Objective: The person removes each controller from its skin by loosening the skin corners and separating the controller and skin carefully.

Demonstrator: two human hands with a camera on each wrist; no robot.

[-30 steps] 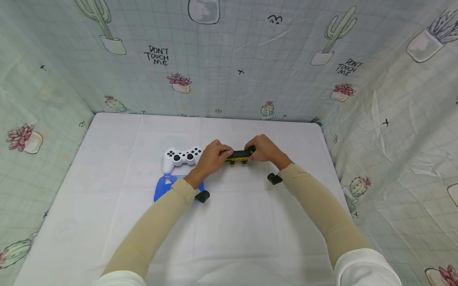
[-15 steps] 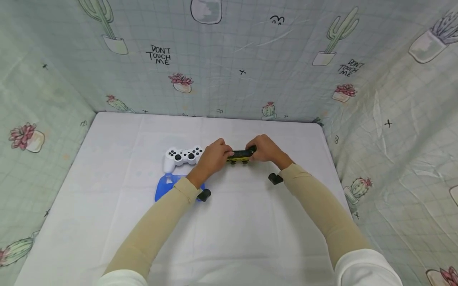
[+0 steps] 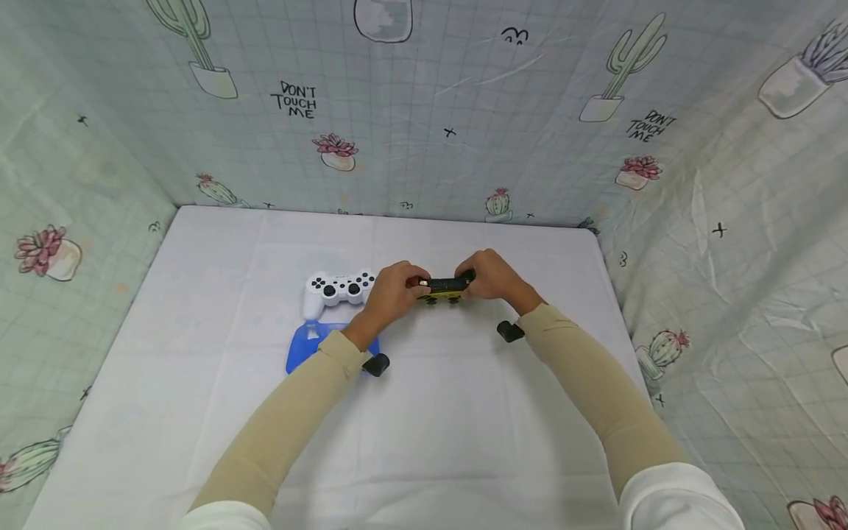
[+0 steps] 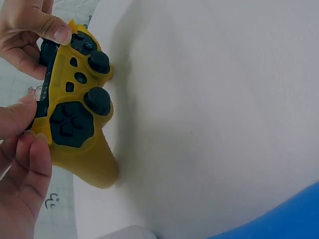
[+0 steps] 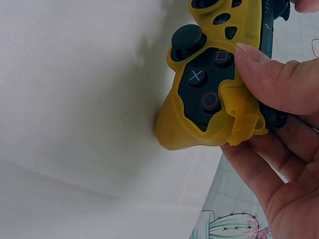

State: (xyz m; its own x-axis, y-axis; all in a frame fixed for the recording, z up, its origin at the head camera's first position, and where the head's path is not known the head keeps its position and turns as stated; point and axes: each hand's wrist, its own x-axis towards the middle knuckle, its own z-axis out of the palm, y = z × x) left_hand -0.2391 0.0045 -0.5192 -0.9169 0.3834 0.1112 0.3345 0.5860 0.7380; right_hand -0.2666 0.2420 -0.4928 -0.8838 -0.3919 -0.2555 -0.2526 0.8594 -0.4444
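A black game controller (image 3: 453, 283) in a yellow rubbery cover (image 4: 97, 164) is held between both hands, its face toward the wearer. At its left end, my left hand (image 3: 395, 291) pinches the top corner; the thumb lies by the shoulder button and the fingertips at the cover's edge. My right hand (image 3: 493, 276) grips the other end, thumb pressed on the front beside the square button, fingers behind. In the right wrist view, the cover's corner flap (image 5: 244, 117) is folded and bunched below that thumb, and black shoulder parts stick out behind it.
A white game controller (image 3: 341, 288) lies on the white-covered table (image 3: 437, 427), left of my left hand. Just below it lies a blue cover (image 3: 305, 346), partly hidden by my left forearm. Cactus-print fabric (image 3: 411, 110) hangs behind the table and along its sides.
My left hand's fingers have shifted on the corner; it dipped slightly right, then came back left with thumb and forefinger parted. The right hand and the controller stay almost in place.
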